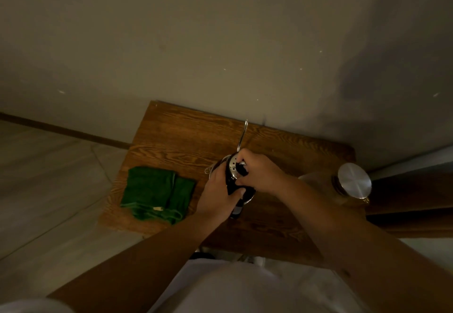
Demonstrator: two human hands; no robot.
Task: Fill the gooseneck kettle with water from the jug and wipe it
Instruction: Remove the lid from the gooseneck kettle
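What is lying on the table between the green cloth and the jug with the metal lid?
In the head view, the gooseneck kettle stands between the green cloth and the jug, gripped by the left hand and right hand.

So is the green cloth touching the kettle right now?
Apart. The head view shows bare wood of the table between the folded green cloth and the kettle, plus the left hand.
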